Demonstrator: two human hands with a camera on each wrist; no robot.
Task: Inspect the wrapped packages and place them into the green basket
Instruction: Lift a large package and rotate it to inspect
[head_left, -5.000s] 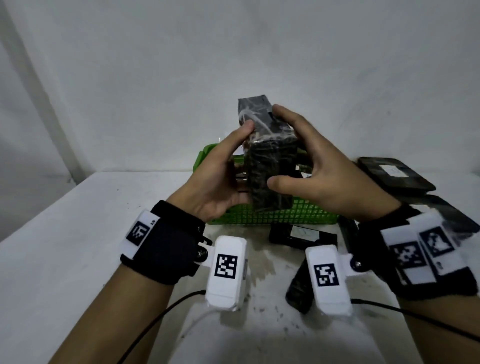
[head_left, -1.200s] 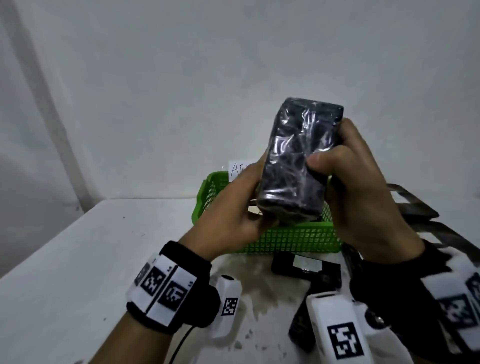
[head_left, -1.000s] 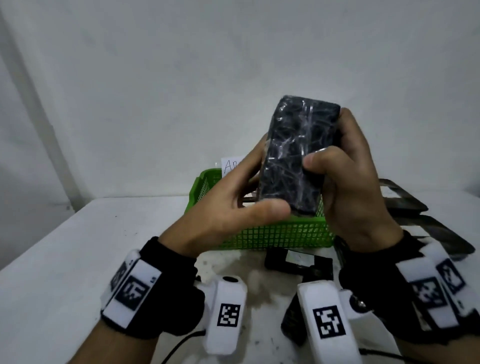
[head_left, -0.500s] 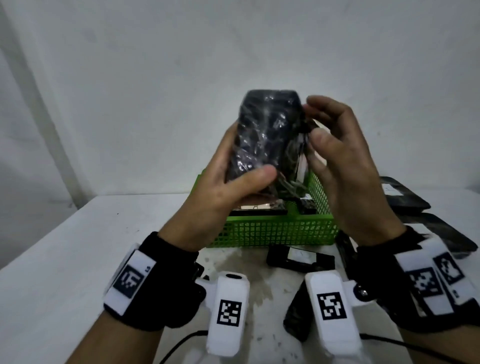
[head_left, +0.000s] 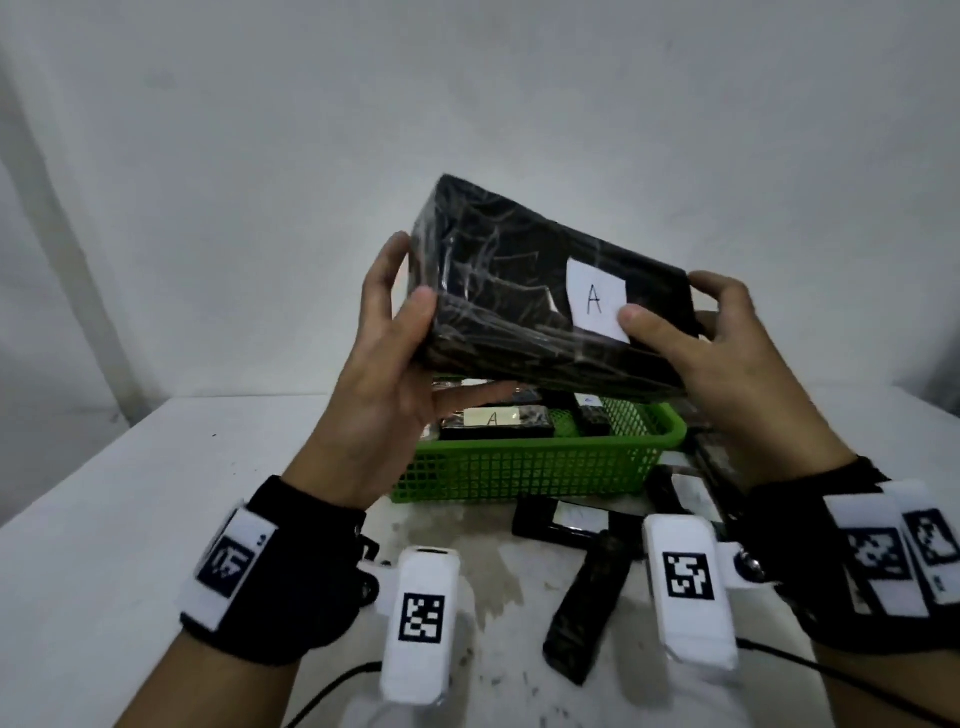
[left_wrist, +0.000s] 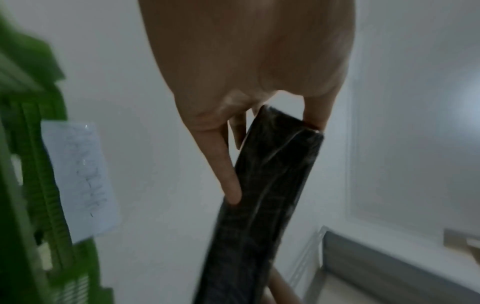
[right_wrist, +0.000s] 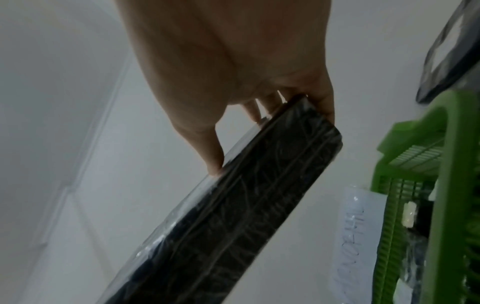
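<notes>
Wrapped package (head_left: 524, 306), black, glossy film, white label "A" (head_left: 596, 300), both hands' fingers (head_left: 647, 318) grasping its ends.

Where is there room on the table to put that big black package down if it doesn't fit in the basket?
The white table is bare left of the green basket, out to its left edge. It's crowded in front of and right of the basket, where wrapped packages lie. The basket already holds a labelled package and others.
</notes>
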